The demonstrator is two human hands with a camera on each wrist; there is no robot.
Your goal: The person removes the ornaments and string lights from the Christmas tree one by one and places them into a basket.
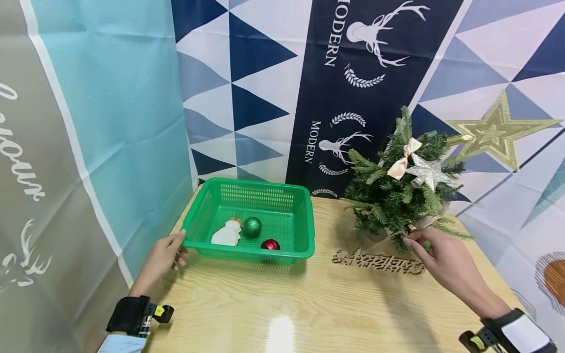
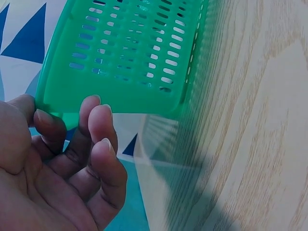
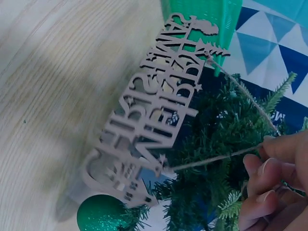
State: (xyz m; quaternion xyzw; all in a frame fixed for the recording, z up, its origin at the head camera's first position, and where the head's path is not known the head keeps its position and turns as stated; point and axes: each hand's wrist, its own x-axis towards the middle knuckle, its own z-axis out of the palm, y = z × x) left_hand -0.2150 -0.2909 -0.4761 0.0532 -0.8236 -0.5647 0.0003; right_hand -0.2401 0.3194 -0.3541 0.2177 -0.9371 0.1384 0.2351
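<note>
- The wooden table point(image 1: 309, 304) fills the lower half of the head view, with patterned cloth backdrops point(image 1: 110, 98) hung behind it across the top and left of the frame.
- A small artificial Christmas tree point(image 1: 397, 196) stands at right of centre on the table, already wearing a pink bow point(image 1: 403, 159) and a silver star point(image 1: 430, 172). A large gold star point(image 1: 499, 130) shows at upper right, beside the tree's top.
- A green plastic basket point(image 1: 304, 215) sits at left of centre, holding three ornaments not yet on the tree: a white snowman figure point(image 1: 227, 233), a green glitter ball point(image 1: 252, 226) and a red ball point(image 1: 270, 244).
- A wooden "Merry Christmas" sign point(image 3: 149, 120) appears in the right wrist view hanging from a twine loop point(image 3: 240, 91) in front of the branches. In the head view it lies low at centre right, just below the tree's base.
- The right hand point(image 1: 446, 260), at lower right, pinches that twine between curled fingertips point(image 3: 260, 166), close against the foliage.
- The left hand point(image 1: 163, 257), at lower left, rests at the basket's near left corner; its fingers point(image 2: 98, 125) are loosely bent and close together just under the rim, the thumb at the rim's edge, though a firm grip cannot be made out.
- By the look of it the decorating is partly done: two pieces are up, the sign is in hand, and three ornaments wait in the basket.
</note>
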